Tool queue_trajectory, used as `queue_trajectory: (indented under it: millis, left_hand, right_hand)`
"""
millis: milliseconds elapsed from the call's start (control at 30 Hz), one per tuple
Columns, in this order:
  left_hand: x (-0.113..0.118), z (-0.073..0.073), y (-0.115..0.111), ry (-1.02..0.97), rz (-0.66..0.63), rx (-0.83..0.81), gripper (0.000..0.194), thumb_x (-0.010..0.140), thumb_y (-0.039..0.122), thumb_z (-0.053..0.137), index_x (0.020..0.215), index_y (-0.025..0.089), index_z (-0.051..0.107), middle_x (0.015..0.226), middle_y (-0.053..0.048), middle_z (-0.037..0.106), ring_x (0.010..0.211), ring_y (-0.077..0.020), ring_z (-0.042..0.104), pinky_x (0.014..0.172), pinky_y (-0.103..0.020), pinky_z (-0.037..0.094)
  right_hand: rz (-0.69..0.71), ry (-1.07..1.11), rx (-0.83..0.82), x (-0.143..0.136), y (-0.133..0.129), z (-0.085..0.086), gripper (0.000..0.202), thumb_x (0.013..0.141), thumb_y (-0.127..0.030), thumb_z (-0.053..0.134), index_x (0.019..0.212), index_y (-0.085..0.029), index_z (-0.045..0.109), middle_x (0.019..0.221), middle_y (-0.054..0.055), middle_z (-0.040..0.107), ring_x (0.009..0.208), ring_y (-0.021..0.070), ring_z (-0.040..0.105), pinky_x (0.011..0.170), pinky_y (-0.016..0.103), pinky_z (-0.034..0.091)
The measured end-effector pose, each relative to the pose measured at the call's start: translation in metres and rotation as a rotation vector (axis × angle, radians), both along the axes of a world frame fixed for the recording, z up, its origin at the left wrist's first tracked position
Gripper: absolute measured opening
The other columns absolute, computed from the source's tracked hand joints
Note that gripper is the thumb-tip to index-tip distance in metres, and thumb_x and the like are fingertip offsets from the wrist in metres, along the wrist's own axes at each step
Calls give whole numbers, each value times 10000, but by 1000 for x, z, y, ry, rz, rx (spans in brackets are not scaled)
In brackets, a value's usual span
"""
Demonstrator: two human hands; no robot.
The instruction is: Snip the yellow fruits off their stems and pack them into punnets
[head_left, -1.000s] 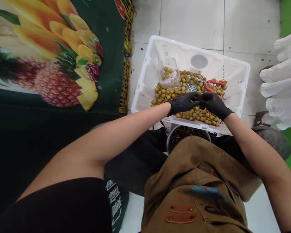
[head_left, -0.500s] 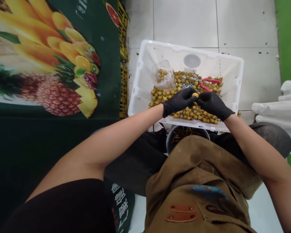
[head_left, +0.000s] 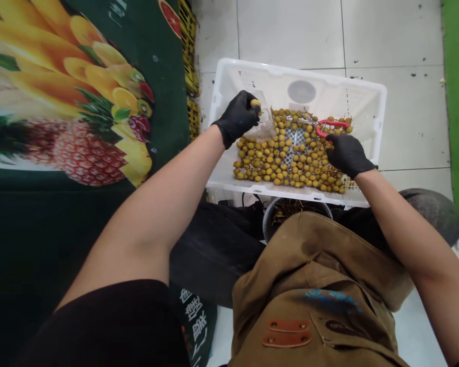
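Observation:
My left hand (head_left: 237, 118), in a black glove, is closed on a longan (head_left: 255, 103) at the left inside of the white crate. It holds the fruit over a clear plastic container (head_left: 266, 128), which it partly covers. My right hand (head_left: 348, 154), also gloved in black, is low over the longans (head_left: 299, 164) on the right. Its fingers are curled beside the lower handle of the red-handled pruning shears (head_left: 331, 124); whatever they grip is hidden. The shears lie on the fruit with their blades pointing left.
The white crate (head_left: 258, 190) stands on the tiled floor (head_left: 286, 30) before my knees. Under its near edge is a bucket of stems (head_left: 286, 210). Yellow crates (head_left: 191, 66) and a green fruit-print cover (head_left: 164, 92) are at the left.
My left hand has moved left and away from me with a longan, from the crate's middle to the container. My right hand has shifted right, apart from the left.

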State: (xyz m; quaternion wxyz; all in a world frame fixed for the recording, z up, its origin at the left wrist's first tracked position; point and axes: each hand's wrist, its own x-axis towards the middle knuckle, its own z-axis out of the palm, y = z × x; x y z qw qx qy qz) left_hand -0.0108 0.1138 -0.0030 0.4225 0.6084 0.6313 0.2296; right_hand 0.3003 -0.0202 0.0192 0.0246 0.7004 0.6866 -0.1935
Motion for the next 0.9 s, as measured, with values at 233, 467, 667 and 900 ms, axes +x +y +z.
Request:
queue_trajectory:
  millis: [233,467,667,900]
  left_hand:
    - [6,-3,-1,-95,50,-133,169,1272,392,627,1276,232,573,1034,14,632,821,-104,590,862,-319,600]
    - [-16,-8,-1,399,-107,96,342,1152,319,696,1466,184,682,1250,-157,825,1161,-322,752,1061,-466,557]
    - [-13,-3,-1,547,-165,134,710,1000,234,751,1704,208,661,1207,-163,876,1215,-390,817,1078,-491,628]
    - [31,37,-77,506,-788,44,578,1069,325,734,1633,196,723,1430,-121,876,1289,-282,836,1133,-349,631]
  right_hand:
    - [196,-72,-29,-36,-10,-17,545,1133,-233,605,1645,-103,737,1562,285,744,1414,453,717,1147,536,603]
    - [379,-166,-308,-25,-22,-61,1245,949,-566,977,1965,-225,342,2004,322,223,1795,650,275,1300,823,446]
    - [450,-190,-271,-27,-19,-83,1307,940,-624,944,1970,-170,280,1976,366,257,1789,642,276,1305,833,415]
    - [399,-130,-259,-36,-15,-89,1110,971,-501,923,1906,-182,419,1923,333,366,1719,604,373,1271,766,505]
